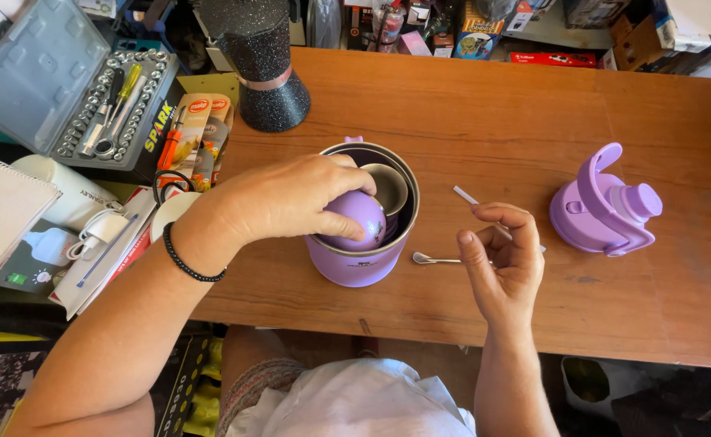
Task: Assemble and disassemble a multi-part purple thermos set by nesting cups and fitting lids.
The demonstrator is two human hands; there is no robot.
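A lilac insulated container (357, 265) stands open on the wooden table (485, 121). My left hand (286, 198) reaches over its rim and grips a small round lilac cup (354, 220) inside it, beside a steel inner cup (388, 188). My right hand (497, 259) hovers just right of the container, fingers curled around a thin white straw (465, 195). A small metal spoon (432, 259) lies on the table under that hand. The container's lilac lid (606, 206), with handle and spout, rests further right.
A black speckled moka pot (262, 69) stands at the table's back left. Left of the table sit an open socket tool case (72, 89), packaged goods, a white charger and a notebook. Boxes line the far edge.
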